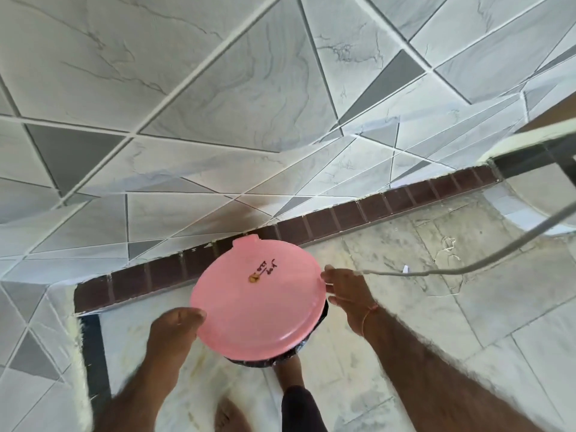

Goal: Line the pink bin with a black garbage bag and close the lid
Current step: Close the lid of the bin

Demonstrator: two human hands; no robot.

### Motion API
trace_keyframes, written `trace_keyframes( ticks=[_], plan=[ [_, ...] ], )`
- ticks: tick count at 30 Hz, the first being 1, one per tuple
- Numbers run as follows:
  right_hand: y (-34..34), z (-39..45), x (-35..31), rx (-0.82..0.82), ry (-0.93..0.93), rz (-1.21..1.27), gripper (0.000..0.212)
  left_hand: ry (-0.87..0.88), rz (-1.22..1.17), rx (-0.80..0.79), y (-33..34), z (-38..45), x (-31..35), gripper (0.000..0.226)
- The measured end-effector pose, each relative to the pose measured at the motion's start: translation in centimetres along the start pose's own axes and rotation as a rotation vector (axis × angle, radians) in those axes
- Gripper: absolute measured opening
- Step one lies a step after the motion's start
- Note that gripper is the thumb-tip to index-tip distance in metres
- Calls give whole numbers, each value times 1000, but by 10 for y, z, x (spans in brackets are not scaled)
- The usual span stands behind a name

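Note:
The round pink lid (258, 304) covers the bin seen from above, with dark writing and a small yellow mark near its middle. A strip of black garbage bag (261, 360) shows under the lid's near rim and on its right side. The bin's body is hidden beneath the lid. My left hand (174, 325) grips the lid's left edge with the thumb on top. My right hand (346, 291) holds the lid's right edge with its fingertips.
The bin stands on a pale marble floor (420, 307) beside a dark brown skirting strip (311, 226) under a grey tiled wall (218, 104). A white cable (467, 268) runs from my right hand toward the right. My bare feet (229, 414) are just below the bin.

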State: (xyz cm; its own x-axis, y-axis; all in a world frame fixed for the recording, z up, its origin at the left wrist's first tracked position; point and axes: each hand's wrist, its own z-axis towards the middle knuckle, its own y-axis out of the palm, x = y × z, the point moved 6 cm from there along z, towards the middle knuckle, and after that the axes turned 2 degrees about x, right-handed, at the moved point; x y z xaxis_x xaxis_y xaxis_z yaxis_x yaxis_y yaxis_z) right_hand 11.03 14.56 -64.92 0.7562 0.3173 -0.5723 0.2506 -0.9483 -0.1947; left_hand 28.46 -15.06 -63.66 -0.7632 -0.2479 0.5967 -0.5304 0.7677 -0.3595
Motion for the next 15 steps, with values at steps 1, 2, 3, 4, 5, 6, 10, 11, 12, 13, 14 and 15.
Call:
trace_keyframes(
  ticks=[1, 2, 3, 4, 5, 6, 10, 11, 12, 13, 14, 15],
  plan=[
    [-1, -1, 10, 49, -26, -69, 21, -19, 12, -5, 5, 4, -16, 32],
    [-1, -1, 19, 78, -70, -119, 25, -42, 36, -6, 12, 6, -29, 39],
    [3, -2, 24, 86, -102, -171, 25, -53, 58, 3, 18, 7, -37, 42],
    [6, -1, 34, 74, -109, -218, 21, -54, 91, 1, 25, 6, -44, 44],
    [11, 0, 41, 50, -108, -252, 17, -35, 123, 12, 31, 6, -47, 47],
    [17, 1, 48, 19, -105, -283, 18, -9, 170, 19, 37, 1, -42, 52],
    [37, 3, 71, -103, -198, -814, 56, 227, 457, -63, 61, -7, -38, 48],
    [43, 3, 75, -130, -272, -1043, 60, 323, 611, -92, 68, -10, -39, 50],
    [49, 2, 80, -164, -348, -1208, 63, 400, 777, -122, 75, -10, -44, 55],
    [55, 0, 83, -199, -387, -1295, 66, 438, 912, -153, 81, -10, -49, 61],
    [59, -1, 87, -229, -384, -1350, 69, 436, 999, -188, 85, -10, -55, 66],
    [61, -2, 91, -249, -370, -1378, 71, 418, 1054, -218, 86, -9, -60, 70]
  ],
)
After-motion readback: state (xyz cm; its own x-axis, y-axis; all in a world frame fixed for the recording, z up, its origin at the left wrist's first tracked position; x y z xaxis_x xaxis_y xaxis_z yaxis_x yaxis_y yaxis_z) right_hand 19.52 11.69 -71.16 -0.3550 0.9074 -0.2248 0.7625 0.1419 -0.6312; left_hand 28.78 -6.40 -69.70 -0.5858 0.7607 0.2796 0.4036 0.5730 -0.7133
